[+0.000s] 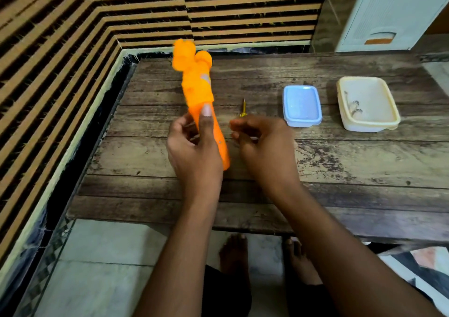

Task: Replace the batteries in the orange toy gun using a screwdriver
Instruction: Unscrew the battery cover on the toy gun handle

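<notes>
**A:** What do you have at the far left?

**B:** From my feed, a striped wall (pixel 60 49) of tan and dark bands runs along the nine o'clock side and wraps behind the wooden surface (pixel 340 161). Next comes the left hand (pixel 194 151). Its fingers are curled round the lower part of the orange toy gun (pixel 198 90), thumb laid flat up the front of the body. The toy is lifted off the surface and tilted, its bulky end toward eleven o'clock and its narrow end down toward five o'clock, just past the palm. The upper end is blurred, so I can't make out detail there.

**A:** And the other hand?

**B:** The right hand (pixel 262 144) sits just beside the toy at three o'clock of it, apart from it as far as I can see. Its fingers are bent inward with the tips near each other; whether they pinch something small I cannot tell.

**A:** The screwdriver?

**B:** I see a thin yellow screwdriver (pixel 243 109) lying on the surface at twelve o'clock of the right hand, partly hidden behind the fingers.

**A:** Further right?

**B:** A pale blue box (pixel 302 105), lid on, then at three o'clock of it a cream tub (pixel 388 112), open, with a few small metal bits inside. A white appliance (pixel 393 10) stands at the one o'clock corner. Bare feet (pixel 233 256) show on the floor below the surface's near edge.
</notes>
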Demonstrator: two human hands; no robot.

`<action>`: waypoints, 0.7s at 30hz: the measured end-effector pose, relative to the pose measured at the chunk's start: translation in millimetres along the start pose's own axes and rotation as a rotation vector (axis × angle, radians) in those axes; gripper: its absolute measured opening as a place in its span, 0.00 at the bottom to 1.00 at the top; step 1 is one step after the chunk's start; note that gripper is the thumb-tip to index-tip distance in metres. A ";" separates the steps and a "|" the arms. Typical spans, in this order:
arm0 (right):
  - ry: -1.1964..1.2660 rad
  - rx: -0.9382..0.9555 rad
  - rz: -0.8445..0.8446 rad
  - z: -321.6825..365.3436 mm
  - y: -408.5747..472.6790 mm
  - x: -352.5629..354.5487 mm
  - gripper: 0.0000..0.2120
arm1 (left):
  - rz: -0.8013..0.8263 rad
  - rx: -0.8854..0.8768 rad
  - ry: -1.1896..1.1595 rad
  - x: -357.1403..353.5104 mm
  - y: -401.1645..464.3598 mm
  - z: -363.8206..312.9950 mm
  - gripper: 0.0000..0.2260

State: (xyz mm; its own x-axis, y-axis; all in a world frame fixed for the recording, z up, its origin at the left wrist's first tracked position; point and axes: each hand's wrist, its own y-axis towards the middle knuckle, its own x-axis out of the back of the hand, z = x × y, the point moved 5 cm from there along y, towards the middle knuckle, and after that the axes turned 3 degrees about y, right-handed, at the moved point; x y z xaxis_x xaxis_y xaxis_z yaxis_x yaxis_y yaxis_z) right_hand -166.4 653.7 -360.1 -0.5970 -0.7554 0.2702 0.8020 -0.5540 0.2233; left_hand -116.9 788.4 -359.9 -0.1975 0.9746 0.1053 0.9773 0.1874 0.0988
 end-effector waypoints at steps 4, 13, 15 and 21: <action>-0.368 0.090 0.106 -9.3 9.3 -13.8 0.21 | -0.025 0.054 -0.056 10.8 5.1 12.5 0.14; -0.664 0.050 0.192 -20.7 16.9 -15.9 0.09 | 0.018 0.294 -0.143 13.9 8.0 30.0 0.13; -0.609 0.098 0.123 -13.8 13.4 -12.1 0.08 | 0.035 0.360 -0.173 12.0 6.0 31.3 0.10; -0.277 0.304 -0.130 7.6 5.6 8.5 0.10 | 0.064 0.478 -0.291 10.3 5.1 29.9 0.05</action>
State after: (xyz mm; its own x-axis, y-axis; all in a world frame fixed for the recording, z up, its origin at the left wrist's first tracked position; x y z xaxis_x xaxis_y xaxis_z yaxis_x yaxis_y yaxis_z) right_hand -167.1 646.8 -349.4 -0.7085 -0.5409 0.4533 0.7024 -0.4784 0.5270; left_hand -111.7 803.1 -388.0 -0.1737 0.9668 -0.1875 0.9261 0.0956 -0.3650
